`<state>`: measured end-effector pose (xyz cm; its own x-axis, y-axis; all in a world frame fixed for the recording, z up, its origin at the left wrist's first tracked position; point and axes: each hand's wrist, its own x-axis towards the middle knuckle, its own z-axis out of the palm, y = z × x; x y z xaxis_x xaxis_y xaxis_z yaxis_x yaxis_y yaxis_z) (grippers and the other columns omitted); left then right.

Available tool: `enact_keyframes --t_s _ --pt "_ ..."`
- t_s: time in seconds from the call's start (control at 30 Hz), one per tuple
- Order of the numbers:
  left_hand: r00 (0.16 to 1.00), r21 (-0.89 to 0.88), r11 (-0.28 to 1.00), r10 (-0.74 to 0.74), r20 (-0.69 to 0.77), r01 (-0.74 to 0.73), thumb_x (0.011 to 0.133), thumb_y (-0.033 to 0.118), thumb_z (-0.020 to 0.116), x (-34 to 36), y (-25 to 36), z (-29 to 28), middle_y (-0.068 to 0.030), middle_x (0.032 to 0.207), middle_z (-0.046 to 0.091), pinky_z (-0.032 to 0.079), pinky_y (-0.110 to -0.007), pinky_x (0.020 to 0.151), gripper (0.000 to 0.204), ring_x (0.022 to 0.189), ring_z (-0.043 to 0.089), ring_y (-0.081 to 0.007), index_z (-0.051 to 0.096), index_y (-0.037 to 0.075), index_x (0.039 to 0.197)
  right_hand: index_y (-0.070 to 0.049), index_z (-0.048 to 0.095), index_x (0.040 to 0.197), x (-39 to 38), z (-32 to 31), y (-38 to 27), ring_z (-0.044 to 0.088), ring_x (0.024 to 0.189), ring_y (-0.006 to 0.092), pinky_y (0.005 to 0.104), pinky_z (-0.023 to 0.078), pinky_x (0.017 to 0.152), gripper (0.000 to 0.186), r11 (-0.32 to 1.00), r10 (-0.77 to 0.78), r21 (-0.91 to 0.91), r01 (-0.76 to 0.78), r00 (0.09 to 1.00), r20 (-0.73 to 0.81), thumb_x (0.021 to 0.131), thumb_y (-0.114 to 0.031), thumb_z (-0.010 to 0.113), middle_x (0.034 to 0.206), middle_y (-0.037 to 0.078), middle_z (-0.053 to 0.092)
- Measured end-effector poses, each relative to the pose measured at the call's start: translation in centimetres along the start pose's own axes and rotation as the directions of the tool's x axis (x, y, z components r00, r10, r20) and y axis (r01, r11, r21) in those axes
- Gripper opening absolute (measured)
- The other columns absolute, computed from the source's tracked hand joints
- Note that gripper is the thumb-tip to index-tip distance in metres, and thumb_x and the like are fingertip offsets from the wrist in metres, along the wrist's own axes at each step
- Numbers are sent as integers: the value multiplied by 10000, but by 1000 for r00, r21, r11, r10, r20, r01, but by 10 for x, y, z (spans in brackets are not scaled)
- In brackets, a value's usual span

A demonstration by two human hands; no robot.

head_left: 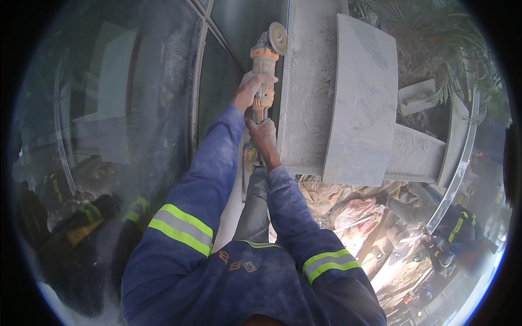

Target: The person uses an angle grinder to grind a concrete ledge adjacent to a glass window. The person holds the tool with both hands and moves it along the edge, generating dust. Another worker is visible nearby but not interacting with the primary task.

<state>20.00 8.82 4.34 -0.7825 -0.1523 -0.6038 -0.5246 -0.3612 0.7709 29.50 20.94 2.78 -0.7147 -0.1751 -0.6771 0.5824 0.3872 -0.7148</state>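
I have my left hand (253,89) wrapped around the middle of the grinder (265,99) and my right hand (263,137) clenched on its rear end. From where I sit, it shows between the dark window (223,68) and the grey ledge (307,108), its round disc (279,39) at the far end. A pale panel (363,103) lies on the ledge.

Construction site (dusty one): angle grinder (265,64), loose grey slab (363,100), crumpled sheeting (321,196), reflective-striped workwear (244,277).

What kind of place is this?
Probably a building site: there's a dusty angle grinder, a flat grey slab and a navy work jacket with reflective bands.
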Motion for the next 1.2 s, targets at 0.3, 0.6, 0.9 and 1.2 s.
enact_keyframes --t_s 0.3,0.6,0.9,1.2 --pt "991 -20 999 47 122 -45 748 257 821 10 0 -6 -86 846 633 569 -360 588 429 681 659 -205 630 27 1055 113 665 822 -1 -4 -13 696 555 271 401 559 577 406 999 -46 28 46 999 -2 848 -286 735 663 166 679" --pt "995 5 1000 29 95 -30 756 253 812 5 4 -4 -77 862 624 580 -362 606 424 711 674 -204 626 28 1064 96 671 909 2 -1 -10 717 610 272 392 566 601 453 999 26 34 -26 1000 15 857 -343 774 733 167 700" --pt "998 -18 1000 -11 56 12 737 225 854 7 0 -5 -101 880 663 592 -376 660 472 717 698 -228 636 16 1100 108 689 871 2 9 8 689 600 231 388 552 600 440 1000 -15 -2 15 995 -99 872 -318 799 709 145 688" --pt "998 11 999 -32 46 32 751 233 843 7 3 -2 -114 869 670 586 -382 648 449 724 698 -235 643 9 1085 149 665 980 11 9 14 761 810 416 471 583 761 562 998 -6 -69 3 999 -35 852 -385 783 868 304 730"
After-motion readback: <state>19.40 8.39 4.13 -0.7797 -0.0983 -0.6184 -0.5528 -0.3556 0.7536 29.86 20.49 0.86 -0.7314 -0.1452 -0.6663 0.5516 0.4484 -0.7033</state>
